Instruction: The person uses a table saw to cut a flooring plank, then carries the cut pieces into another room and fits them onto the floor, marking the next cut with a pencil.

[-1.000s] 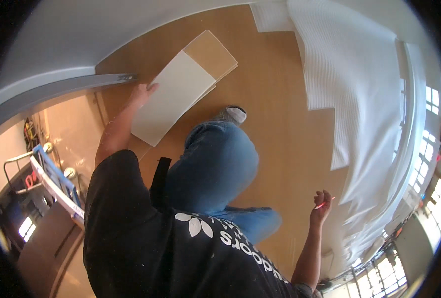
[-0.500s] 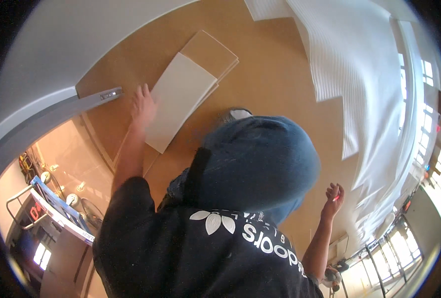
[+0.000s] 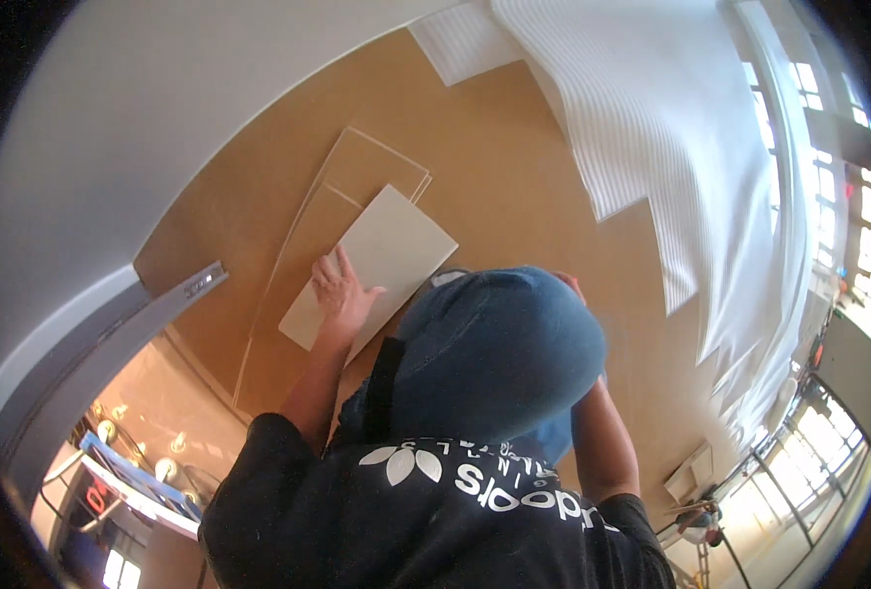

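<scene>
My left hand (image 3: 342, 294) lies on a white rectangular board (image 3: 396, 236), its fingers spread over the surface. That board rests askew over brown flat pieces (image 3: 381, 157) with pale edges, which stick out beyond its far left side. Only a sliver of my right hand (image 3: 570, 285) shows, at the far right side of my bent, jeans-covered knee (image 3: 504, 344). The knee hides its fingers and anything they may hold.
Brown sheeting (image 3: 494, 147) covers the floor. Ribbed white sheeting (image 3: 632, 108) with a stepped edge lies at the right. A grey wall (image 3: 161, 118) and a door frame with a metal strike plate (image 3: 203, 283) stand at the left. A wheeled trolley (image 3: 131, 481) is beyond the doorway.
My left hand has come down onto the white board. The board has shifted against the brown pieces, uncovering more of them. My right hand has drawn in from the right to behind my knee.
</scene>
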The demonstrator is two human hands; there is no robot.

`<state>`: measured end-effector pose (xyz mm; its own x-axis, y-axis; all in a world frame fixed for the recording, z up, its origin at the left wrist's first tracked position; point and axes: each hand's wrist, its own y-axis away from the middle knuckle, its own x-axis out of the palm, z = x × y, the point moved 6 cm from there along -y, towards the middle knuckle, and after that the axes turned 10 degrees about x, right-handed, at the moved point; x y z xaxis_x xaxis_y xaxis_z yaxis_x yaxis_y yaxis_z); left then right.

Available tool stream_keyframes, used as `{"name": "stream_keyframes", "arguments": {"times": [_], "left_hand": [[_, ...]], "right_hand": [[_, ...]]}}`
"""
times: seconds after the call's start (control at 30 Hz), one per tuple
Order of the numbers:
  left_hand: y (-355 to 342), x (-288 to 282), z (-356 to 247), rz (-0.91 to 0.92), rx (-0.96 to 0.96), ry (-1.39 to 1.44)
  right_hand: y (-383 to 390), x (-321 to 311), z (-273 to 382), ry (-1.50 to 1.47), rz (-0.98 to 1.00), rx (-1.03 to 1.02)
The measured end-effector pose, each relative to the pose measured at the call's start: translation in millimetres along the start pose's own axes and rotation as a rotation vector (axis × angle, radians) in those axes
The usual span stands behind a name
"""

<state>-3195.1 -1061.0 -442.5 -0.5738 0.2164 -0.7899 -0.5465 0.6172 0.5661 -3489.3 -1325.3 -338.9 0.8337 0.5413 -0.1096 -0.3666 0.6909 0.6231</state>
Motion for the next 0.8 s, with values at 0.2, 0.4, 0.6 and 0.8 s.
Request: {"name": "stream_keyframes", "arguments": {"times": [0.2, 0.4, 0.6, 0.8], "left_hand": [[-31, -29, 54, 0.278, 0.114, 0.384], [-28, -142, -49, 0.023, 0.464, 0.261], [-54, -267, -195, -0.191, 1.005, 0.269], [-126, -199, -234, -0.699, 1.449, -0.188]], "right_hand": [[-23, 5, -2, 0.248, -0.097, 0.202], [-29, -40, 23, 0.152, 0.019, 0.315], [-46, -30, 74, -0.16, 0.1, 0.346], [-113, 3, 78, -0.763, 0.099, 0.257]]}}
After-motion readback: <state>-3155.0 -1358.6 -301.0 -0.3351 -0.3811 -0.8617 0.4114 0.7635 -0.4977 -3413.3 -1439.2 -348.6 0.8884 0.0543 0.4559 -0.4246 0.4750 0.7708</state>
